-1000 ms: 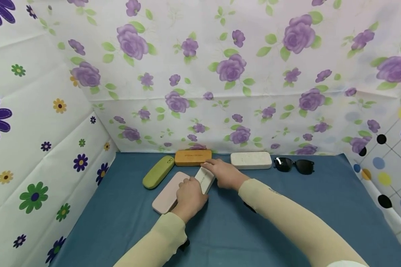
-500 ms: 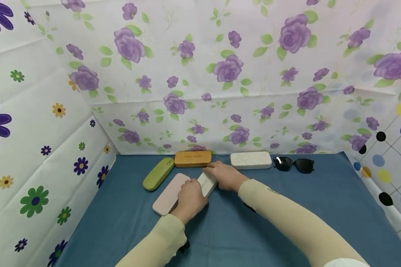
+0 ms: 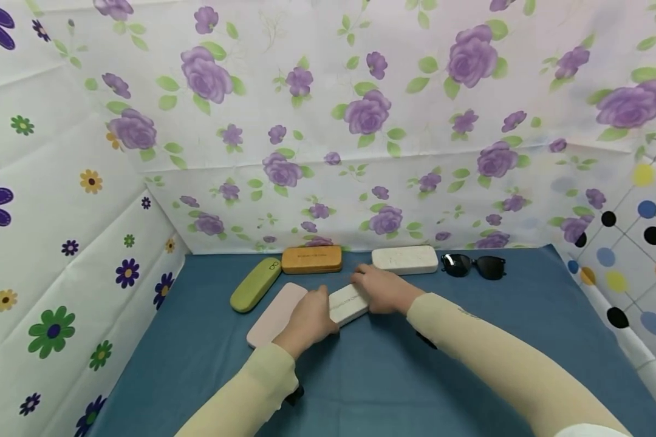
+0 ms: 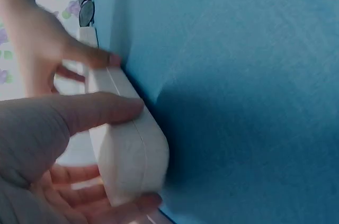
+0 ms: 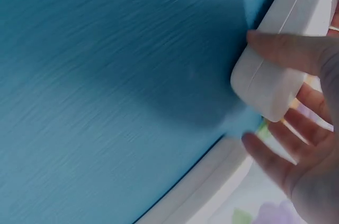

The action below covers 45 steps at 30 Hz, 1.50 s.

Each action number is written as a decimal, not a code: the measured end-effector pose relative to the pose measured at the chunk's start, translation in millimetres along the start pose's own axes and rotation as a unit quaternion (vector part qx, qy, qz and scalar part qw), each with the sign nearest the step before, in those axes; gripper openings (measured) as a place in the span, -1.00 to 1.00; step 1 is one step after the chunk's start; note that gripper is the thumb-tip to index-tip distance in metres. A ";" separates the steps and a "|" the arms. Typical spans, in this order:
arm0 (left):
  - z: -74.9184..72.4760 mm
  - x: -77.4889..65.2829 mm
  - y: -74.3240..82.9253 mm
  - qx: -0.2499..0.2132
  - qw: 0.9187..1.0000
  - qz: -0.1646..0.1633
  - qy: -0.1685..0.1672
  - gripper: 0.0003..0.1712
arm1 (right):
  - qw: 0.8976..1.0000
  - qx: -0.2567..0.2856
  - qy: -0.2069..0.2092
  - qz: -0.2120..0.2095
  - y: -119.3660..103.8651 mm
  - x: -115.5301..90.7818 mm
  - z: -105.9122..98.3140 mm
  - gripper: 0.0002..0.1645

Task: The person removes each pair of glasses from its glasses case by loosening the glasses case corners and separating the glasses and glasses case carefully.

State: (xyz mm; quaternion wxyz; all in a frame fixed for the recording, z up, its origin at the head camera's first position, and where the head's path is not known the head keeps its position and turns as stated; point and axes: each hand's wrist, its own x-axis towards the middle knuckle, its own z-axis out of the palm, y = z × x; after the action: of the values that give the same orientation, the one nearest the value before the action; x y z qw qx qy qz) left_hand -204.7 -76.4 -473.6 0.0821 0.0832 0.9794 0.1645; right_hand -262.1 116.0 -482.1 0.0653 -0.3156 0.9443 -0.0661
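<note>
A white glasses case (image 3: 348,303) with small lettering on its lid lies between my hands in the head view, tilted up to the right. My left hand (image 3: 310,320) grips its left end; in the left wrist view the thumb (image 4: 106,108) lies along the near side and the fingers come round the other. On the right end, my right hand (image 3: 385,289) holds the case with its thumb (image 5: 283,49) on the near side and fingers behind. The case's lid is closed along a seam. Just left, a pink glasses case (image 3: 276,315) is partly covered by my left hand.
Behind my hands stand a mustard glasses case (image 3: 311,260) and a white speckled one (image 3: 404,260), with dark sunglasses (image 3: 474,266) to the right. A green glasses case (image 3: 256,285) lies at the left. Floral cloth walls (image 3: 306,152) edge the blue tabletop (image 3: 382,382).
The white case has turned clockwise, from steep to flatter, and shifted slightly right. My right hand has moved right and a little down with its end; my left hand still grips the other.
</note>
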 end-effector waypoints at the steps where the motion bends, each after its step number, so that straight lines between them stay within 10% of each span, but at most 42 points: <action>1: -0.5 2.7 0.0 0.001 1.000 0.012 -0.005 -0.21 | 1.000 0.016 -0.002 0.007 4.3 -4.3 -0.9 -0.20; 16: 21.4 34.8 19.7 -0.029 0.987 0.154 -0.047 -0.15 | 0.980 0.171 0.051 0.083 63.0 -85.5 20.2 -0.06; 29: 41.1 42.9 13.9 -0.110 0.980 0.157 -0.059 -0.11 | 0.961 0.242 0.075 0.111 73.1 -101.4 39.4 -0.04; 39: 45.1 40.6 -1.4 -0.319 0.937 0.124 -0.073 -0.01 | 0.921 0.345 0.108 0.144 79.3 -117.1 44.6 0.17; 45: 46.4 40.0 -1.1 -0.352 0.926 0.119 -0.070 -0.01 | 0.910 0.365 0.125 0.150 78.3 -120.6 47.1 0.16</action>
State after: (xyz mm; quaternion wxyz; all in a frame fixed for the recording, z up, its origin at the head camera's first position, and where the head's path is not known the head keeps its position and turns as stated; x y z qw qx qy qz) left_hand -235.0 -55.5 -522.5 0.1540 0.1764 0.8330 0.5013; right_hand -204.8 247.0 -531.5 0.0663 -0.1137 0.8908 -0.4350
